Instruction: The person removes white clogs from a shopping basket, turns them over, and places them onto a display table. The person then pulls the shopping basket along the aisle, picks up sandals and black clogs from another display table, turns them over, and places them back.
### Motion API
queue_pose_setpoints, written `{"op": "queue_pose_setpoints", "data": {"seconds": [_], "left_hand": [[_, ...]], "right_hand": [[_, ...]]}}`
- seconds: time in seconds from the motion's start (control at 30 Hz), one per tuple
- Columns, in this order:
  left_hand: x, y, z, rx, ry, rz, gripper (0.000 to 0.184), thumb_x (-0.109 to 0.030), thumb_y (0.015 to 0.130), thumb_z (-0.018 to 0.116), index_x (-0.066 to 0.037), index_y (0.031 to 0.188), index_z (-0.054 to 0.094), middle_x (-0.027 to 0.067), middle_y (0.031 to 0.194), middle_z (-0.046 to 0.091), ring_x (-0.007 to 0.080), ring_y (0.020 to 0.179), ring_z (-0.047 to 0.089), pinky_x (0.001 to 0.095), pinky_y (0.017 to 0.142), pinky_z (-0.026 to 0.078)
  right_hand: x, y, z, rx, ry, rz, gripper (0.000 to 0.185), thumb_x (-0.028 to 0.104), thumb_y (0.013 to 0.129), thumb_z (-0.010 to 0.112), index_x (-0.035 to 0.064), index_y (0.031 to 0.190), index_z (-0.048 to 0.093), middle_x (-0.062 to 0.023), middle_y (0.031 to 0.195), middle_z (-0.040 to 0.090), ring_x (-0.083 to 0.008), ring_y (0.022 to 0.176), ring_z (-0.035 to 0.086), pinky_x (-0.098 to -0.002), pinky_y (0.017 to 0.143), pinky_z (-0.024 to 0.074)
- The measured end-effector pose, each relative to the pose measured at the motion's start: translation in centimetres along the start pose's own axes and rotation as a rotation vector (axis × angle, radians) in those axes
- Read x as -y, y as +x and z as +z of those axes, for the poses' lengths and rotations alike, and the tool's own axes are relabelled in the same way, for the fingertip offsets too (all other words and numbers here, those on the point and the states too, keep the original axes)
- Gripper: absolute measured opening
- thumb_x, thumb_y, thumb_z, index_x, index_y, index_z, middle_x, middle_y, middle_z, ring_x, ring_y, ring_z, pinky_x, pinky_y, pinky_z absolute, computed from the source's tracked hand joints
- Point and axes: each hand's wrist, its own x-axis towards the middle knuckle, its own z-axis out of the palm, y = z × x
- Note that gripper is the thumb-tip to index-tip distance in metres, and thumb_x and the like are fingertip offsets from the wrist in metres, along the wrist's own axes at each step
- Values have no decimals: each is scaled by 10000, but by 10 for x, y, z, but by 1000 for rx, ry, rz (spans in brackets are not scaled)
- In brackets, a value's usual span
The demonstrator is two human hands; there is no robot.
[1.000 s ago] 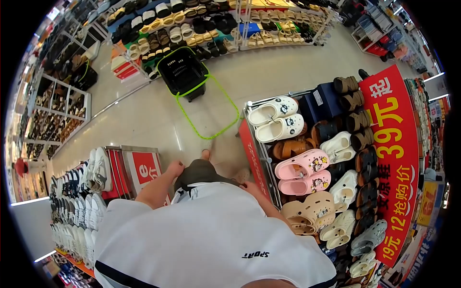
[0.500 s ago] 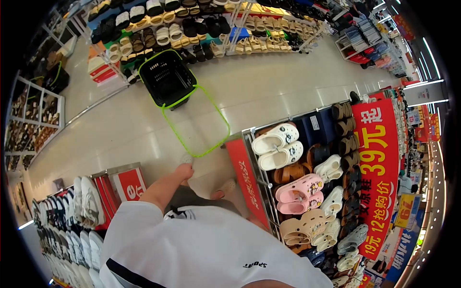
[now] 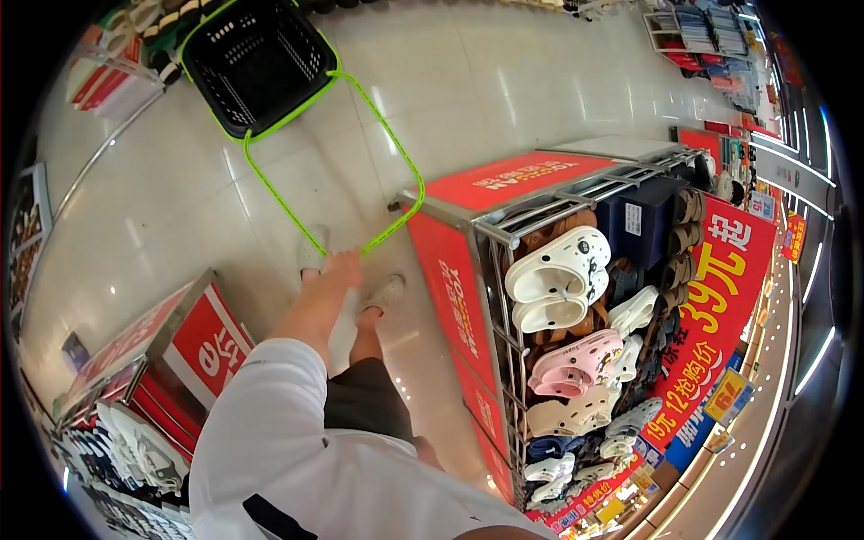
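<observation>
My left hand is at the near end of the long green handle, its fingers closed around the bar. That handle joins a black basket with a bright green rim, which stands on the floor ahead and looks empty inside. Beside my dark shorts, only a bit of my right hand shows, and its fingers are hidden.
A rack at the right holds white clogs, pink clogs and other footwear by a red sign. Its red side panel is close to my legs. White shoes fill a stand at the lower left.
My left hand has reached forward from my side to the green handle and closed on it. My right hand has dropped back mostly out of sight. The basket and right rack appear nearer.
</observation>
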Motion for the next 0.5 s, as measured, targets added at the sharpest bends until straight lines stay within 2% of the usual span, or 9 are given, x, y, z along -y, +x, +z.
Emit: {"op": "queue_pose_setpoints", "data": {"seconds": [0.03, 0.17, 0.23, 0.27, 0.33, 0.4, 0.43, 0.47, 0.5], "left_hand": [[1, 5, 3, 17, -35, -11, 758, -294, 814, 679, -78, 1490, 415, 168, 1482, 499, 336, 1392, 454, 495, 1120, 385], [20, 31, 29, 172, -200, 2, 589, -376, 831, 647, -93, 1346, 611, 194, 1356, 612, 341, 1267, 580, 463, 1064, 458], [27, 20, 44, 107, -223, 27, 537, -410, 841, 631, -85, 1268, 664, 195, 1272, 657, 352, 1199, 620, 455, 1026, 486], [27, 8, 48, 71, -230, 40, 520, -427, 847, 623, -81, 1228, 691, 195, 1231, 679, 358, 1165, 640, 451, 1008, 500], [19, -41, 26, 70, -161, 0, 564, -465, 856, 603, -82, 1264, 671, 184, 1250, 674, 357, 1182, 632, 450, 1006, 498], [25, -55, 43, 75, -34, -56, 557, -467, 857, 605, -78, 1250, 673, 180, 1224, 685, 354, 1166, 642, 452, 991, 507], [25, -79, 40, 39, -59, -100, 532, -457, 863, 600, -81, 1230, 682, 178, 1208, 689, 354, 1154, 648, 452, 985, 513], [24, -104, 37, -4, -88, -144, 509, -448, 868, 594, -84, 1210, 692, 177, 1192, 693, 354, 1142, 653, 452, 978, 518], [30, -113, 50, -87, -126, -148, 468, -430, 868, 594, -94, 1174, 708, 170, 1176, 698, 349, 1128, 660, 453, 970, 524]], "right_hand": [[24, -16, -13, 16, 5, 78, 407, 370, 942, 567, 50, 1175, 663, -215, 1150, 698, -365, 1118, 649, -431, 938, 502], [46, -29, -21, 53, -9, 124, 408, 368, 922, 599, 51, 1170, 667, -213, 1149, 699, -349, 1122, 654, -416, 938, 504], [45, -22, -27, 95, -14, 129, 396, 350, 909, 605, 52, 1161, 672, -221, 1149, 697, -358, 1133, 650, -420, 941, 506], [38, -14, -29, 87, -56, 69, 385, 339, 906, 601, 56, 1156, 675, -219, 1141, 700, -363, 1127, 653, -425, 940, 509], [12, 15, -30, 67, -129, -53, 363, 317, 901, 594, 65, 1146, 681, -217, 1126, 705, -373, 1115, 657, -436, 937, 515], [-4, 33, -40, -5, -130, -98, 340, 300, 904, 579, 76, 1136, 686, -215, 1109, 708, -384, 1090, 661, -449, 929, 518], [-10, 47, -45, -45, -126, -126, 329, 291, 905, 572, 82, 1131, 688, -213, 1101, 710, -390, 1078, 663, -456, 925, 520], [-30, 69, -41, -105, -175, -289, 313, 290, 920, 555, 96, 1125, 690, -208, 1070, 715, -391, 1045, 672, -464, 912, 524], [-21, 70, -52, -121, -131, -287, 310, 286, 919, 553, 93, 1117, 693, -210, 1068, 715, -392, 1046, 671, -464, 911, 525]]}}
